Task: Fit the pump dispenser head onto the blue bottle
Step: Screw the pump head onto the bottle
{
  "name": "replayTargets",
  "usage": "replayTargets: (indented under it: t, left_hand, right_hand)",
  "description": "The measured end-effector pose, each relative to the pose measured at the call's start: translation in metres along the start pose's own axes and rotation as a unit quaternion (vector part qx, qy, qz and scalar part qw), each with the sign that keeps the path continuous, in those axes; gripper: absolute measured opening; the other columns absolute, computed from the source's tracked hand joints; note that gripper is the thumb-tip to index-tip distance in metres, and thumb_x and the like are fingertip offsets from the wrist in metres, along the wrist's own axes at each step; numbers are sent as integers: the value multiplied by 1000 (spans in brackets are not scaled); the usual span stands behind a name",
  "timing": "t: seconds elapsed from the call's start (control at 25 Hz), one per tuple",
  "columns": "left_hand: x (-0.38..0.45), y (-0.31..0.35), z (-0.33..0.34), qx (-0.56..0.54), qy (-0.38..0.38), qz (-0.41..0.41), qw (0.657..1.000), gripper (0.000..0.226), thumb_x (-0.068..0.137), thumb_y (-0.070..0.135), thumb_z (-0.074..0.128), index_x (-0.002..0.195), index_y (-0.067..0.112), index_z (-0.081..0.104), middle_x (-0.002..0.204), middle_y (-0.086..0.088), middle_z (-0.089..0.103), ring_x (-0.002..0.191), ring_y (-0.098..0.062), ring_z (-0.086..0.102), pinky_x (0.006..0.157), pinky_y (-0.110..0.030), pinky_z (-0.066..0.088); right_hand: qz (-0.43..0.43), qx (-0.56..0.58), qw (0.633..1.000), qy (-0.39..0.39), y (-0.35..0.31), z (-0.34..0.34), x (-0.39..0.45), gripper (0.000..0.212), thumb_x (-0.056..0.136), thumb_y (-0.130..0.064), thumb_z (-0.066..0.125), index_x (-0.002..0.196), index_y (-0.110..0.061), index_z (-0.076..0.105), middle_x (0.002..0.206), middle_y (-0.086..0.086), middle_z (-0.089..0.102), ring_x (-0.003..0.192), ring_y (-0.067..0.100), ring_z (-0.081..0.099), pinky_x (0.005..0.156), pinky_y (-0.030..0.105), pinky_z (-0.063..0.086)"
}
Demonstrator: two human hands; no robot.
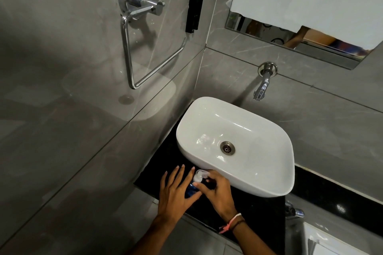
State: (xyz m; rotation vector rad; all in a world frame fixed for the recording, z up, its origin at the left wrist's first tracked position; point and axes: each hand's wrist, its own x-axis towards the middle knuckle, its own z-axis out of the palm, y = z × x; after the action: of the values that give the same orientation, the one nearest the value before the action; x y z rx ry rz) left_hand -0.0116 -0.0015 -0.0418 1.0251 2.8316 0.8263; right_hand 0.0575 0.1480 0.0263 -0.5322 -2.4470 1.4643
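Observation:
A blue bottle [190, 189] stands on the black counter [257, 219] just left of the white basin. A clear pump dispenser head [200, 175] sits on top of the bottle. My left hand [176, 190] rests against the bottle's left side with its fingers spread and straight. My right hand [215, 190] is curled around the bottle's neck under the pump head, thumb and fingers closed on it. Most of the bottle is hidden between the two hands.
A white countertop basin [269, 188] with a metal drain [227, 147] sits right beside my hands. A chrome wall tap [262, 87] hangs above it. A chrome towel ring [143, 47] is on the left wall; a mirror [290, 41] is above.

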Motion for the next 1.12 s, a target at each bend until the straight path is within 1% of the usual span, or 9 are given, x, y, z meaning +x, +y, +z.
replayTargets:
  t: [0.2,0.36,0.52,0.6,0.72,0.84,0.92,1.04,1.12]
  left_hand:
    - [0,1,-2,-2,1,7,1000,70,84,63,49,144,29,47,137,-8,63,129,-27,56,106,-52,37]
    - [-1,1,-4,-3,-2,4,1000,71,83,65,49,144,29,50,137,-8,63,128,-27,57,105,-54,42]
    - [0,2,-5,-3,0,14,1000,71,82,64,50,143,28,47,135,-9,64,127,-28,58,106,-50,34]
    - [0,2,-5,-5,-2,14,1000,71,82,65,50,144,29,49,136,-8,64,128,-27,56,107,-51,36]
    - [-1,1,-5,-13,1,14,1000,71,82,65,51,143,29,53,136,-8,63,128,-26,56,107,-50,34]
    - [0,2,-7,-13,-1,16,1000,71,80,63,50,142,30,46,134,-9,65,125,-28,59,105,-52,40]
    - [0,2,-8,-16,-4,15,1000,69,80,63,50,139,29,47,133,-9,65,125,-29,60,101,-55,47]
    - [0,2,-7,-6,-10,12,1000,68,82,65,51,139,28,54,134,-8,65,126,-28,58,101,-56,47]
    - [1,1,-6,2,-11,8,1000,70,83,66,49,140,27,56,135,-7,65,127,-27,58,102,-55,46]
  right_hand:
    - [-17,3,1000,-8,-2,3,-3,55,68,-20,96,117,-19,71,114,-8,74,109,3,68,95,19,54]
    - [7,1,1000,22,9,-1,-8,32,67,-15,96,91,-18,75,101,-5,76,98,4,70,89,32,59]
    - [-9,-13,1000,-15,4,-3,-5,54,73,-17,92,122,-22,69,122,-10,70,114,3,64,99,22,54]
    - [-18,-25,999,-12,1,2,-2,44,75,-15,90,115,-19,73,120,-11,71,114,2,65,101,28,54]
    - [-12,-31,999,24,1,2,2,38,68,-21,95,98,-18,71,101,-5,74,97,9,70,88,30,59]
    - [-44,-45,998,-26,0,-1,1,54,71,-18,92,119,-21,67,118,-6,70,112,6,64,98,23,53]
    - [-59,-67,995,-33,0,-1,2,42,75,-16,89,114,-22,72,118,-7,71,113,5,65,101,30,54]
    - [-32,-56,998,13,5,-3,3,33,70,-18,94,92,-17,70,99,-5,74,96,9,70,86,29,59]
    - [-27,-51,998,9,8,-5,2,39,71,-18,93,102,-19,69,105,-4,73,99,9,68,88,24,57]
